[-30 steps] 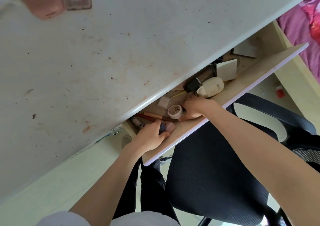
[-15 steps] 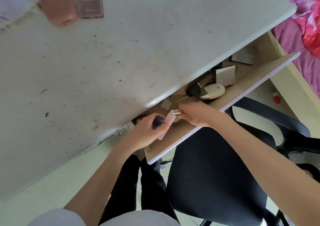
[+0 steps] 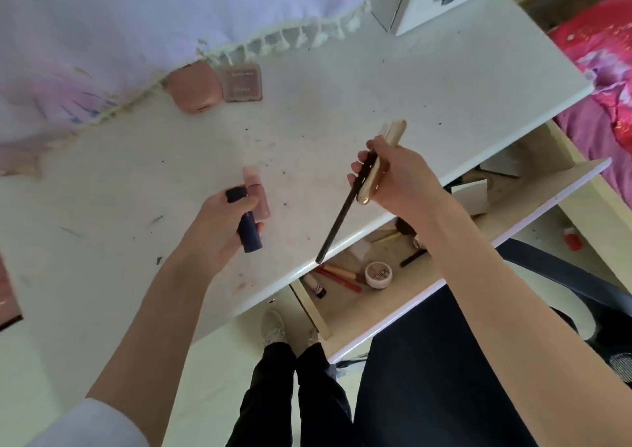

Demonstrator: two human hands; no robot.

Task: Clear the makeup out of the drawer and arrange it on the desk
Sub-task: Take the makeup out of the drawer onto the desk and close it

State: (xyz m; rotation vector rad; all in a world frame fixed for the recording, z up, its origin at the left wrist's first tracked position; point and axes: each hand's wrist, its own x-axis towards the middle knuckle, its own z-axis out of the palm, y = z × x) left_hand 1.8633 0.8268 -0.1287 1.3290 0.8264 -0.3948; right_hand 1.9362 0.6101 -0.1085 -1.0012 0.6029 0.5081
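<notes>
Once lifted from the drawer (image 3: 403,313), my left hand (image 3: 219,227) gripped two tubes (image 3: 251,222); my right hand (image 3: 393,180) gripped a gold tube (image 3: 379,166) and a dark pencil (image 3: 342,217), above the desk (image 3: 342,80), unplaced.

This is a bedroom in a home, set up with a dressing corner. A bed with a bright pink, flower-patterned cover (image 3: 602,80) stands at the far right, just beside a white tabletop (image 3: 376,87) that is marked with smudges and specks. A pale fringed cloth (image 3: 102,29) hangs over its far edge, with two small pink cosmetic cases (image 3: 213,85) beside the fringe. Beneath the tabletop an open wooden drawer (image 3: 513,214) holds loose makeup: pencils, a small round pot (image 3: 378,274), a brush. A black office chair (image 3: 444,361) stands near the drawer on a pale floor (image 3: 219,361).
</notes>
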